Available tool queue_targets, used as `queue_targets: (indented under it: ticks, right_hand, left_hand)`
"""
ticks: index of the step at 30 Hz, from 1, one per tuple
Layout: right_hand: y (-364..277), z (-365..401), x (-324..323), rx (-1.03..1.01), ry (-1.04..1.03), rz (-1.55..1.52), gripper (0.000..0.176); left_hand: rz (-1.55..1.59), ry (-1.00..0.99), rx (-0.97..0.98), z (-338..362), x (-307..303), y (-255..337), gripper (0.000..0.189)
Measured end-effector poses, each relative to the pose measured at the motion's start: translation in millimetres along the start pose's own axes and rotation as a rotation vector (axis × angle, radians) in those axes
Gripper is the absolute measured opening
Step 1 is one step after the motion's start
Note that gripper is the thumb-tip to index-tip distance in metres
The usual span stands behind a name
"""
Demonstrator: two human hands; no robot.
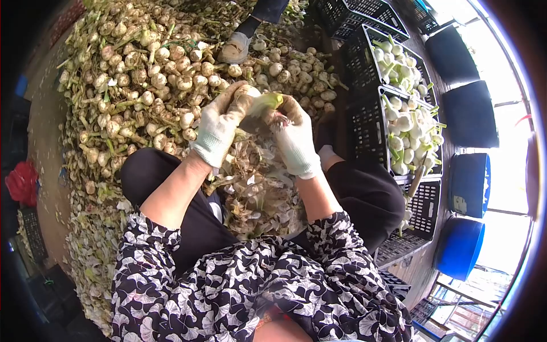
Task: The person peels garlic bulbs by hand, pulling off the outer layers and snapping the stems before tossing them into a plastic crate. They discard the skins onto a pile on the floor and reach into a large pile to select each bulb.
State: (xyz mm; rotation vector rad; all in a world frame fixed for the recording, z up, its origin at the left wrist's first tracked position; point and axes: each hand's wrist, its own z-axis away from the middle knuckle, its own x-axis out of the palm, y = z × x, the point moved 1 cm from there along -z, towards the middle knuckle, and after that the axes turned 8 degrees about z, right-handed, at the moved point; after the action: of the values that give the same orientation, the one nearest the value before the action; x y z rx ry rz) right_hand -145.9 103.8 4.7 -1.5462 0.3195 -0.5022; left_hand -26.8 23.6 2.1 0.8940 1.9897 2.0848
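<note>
My left hand (pixel 217 124), in a soiled white knit glove, is closed around a garlic bulb (pixel 246 93) in front of my knees. My right hand (pixel 294 139), gloved the same way, is closed on the garlic's pale green stalk and loose skin (pixel 269 103). The two hands are close together, with the stalk end between them. Parts of the bulb are covered by my fingers. Beneath my hands lies a heap of torn garlic skins (pixel 259 196) between my legs.
A large pile of unpeeled garlic (pixel 131 91) spreads ahead and left. Another person's shoe (pixel 235 48) rests on it. Black crates (pixel 364 122) stand at the right, some holding cleaned white garlic (pixel 411 134). Blue barrels (pixel 460 248) line the right side.
</note>
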Motion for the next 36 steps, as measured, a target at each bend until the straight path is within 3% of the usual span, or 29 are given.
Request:
queue_targets:
  ticks: [4,6,8,10,11,12,14,16,17,18,20,21,22,25,26,28,29,30,32,35,36]
  right_hand:
    - [-8,4,-5,-0.129,-0.041,0.296,0.03]
    - [-8,-1,-9,-0.297,-0.051,0.534,0.024]
    - [-13,3,-11,-0.333,-0.054,0.537,0.016]
    - [-16,7,-18,-0.012,-0.173,-0.016,0.016]
    - [-19,2,-25,0.026,-0.3,-0.118,0.021]
    - [-19,7,-25,0.086,-0.241,-0.163,0.023]
    - [-16,7,-22,0.124,-0.201,-0.271,0.021]
    - [-5,5,-16,0.108,-0.107,-0.217,0.019]
    - [-3,3,-14,0.093,-0.016,-0.16,0.018]
    - [-4,2,-14,0.094,-0.018,-0.161,0.018]
    - [-11,6,-11,-0.09,-0.052,0.208,0.014]
    - [-23,13,-7,0.029,-0.118,-0.033,0.014]
    - [-22,10,-12,0.072,-0.22,-0.168,0.017]
    - [-2,-8,-23,-0.022,-0.032,-0.7,0.012]
    - [23,-15,-45,0.188,0.078,-0.701,0.01]
    - [38,-17,-54,-0.016,-0.074,0.185,0.018]
    - [79,-22,-70,-0.044,-0.287,0.645,0.026]
    - [66,-6,-62,-0.209,-0.338,1.356,0.029]
    - [72,-2,-70,-0.474,-0.232,1.327,0.032]
    - [-4,-14,-58,0.143,-0.186,0.475,0.044]
    - [-35,-8,-46,0.265,-0.189,0.342,0.043]
  left_hand:
    - [-0.075,-0.049,0.029,0,-4,6,0.038]
    - [-0.077,-0.133,-0.017,5,-3,12,0.038]
    - [-0.11,-0.129,-0.005,4,-7,11,0.041]
    - [0.134,-0.297,-0.283,7,-12,17,0.044]
    - [0.227,-0.385,-0.347,5,-18,15,0.047]
    - [0.282,-0.419,-0.429,6,-20,18,0.045]
    - [0.406,-0.446,-0.431,0,-21,12,0.046]
    - [0.055,-0.084,-0.268,2,-6,6,0.041]
    - [0.013,-0.074,-0.002,-1,-3,-2,0.039]
    - [0.012,-0.072,-0.002,-1,-8,-8,0.039]
    - [0.162,-0.184,-0.049,4,-12,-15,0.045]
    - [-0.118,-0.24,0.036,7,-7,8,0.05]
    - [0.236,-0.329,-0.231,9,-10,23,0.054]
    - [0.488,-0.382,-0.25,9,-8,25,0.053]
    - [0.52,-0.397,-0.277,10,-7,25,0.054]
    - [0.554,-0.413,-0.3,10,-9,23,0.055]
    - [0.48,-0.448,-0.251,8,-14,19,0.056]
    - [0.405,-0.483,-0.203,5,-19,18,0.057]
    - [0.36,-0.515,-0.16,4,-23,19,0.055]
    - [0.085,-0.446,-0.145,6,-19,27,0.067]
    - [0.082,-0.452,-0.148,6,-19,26,0.067]
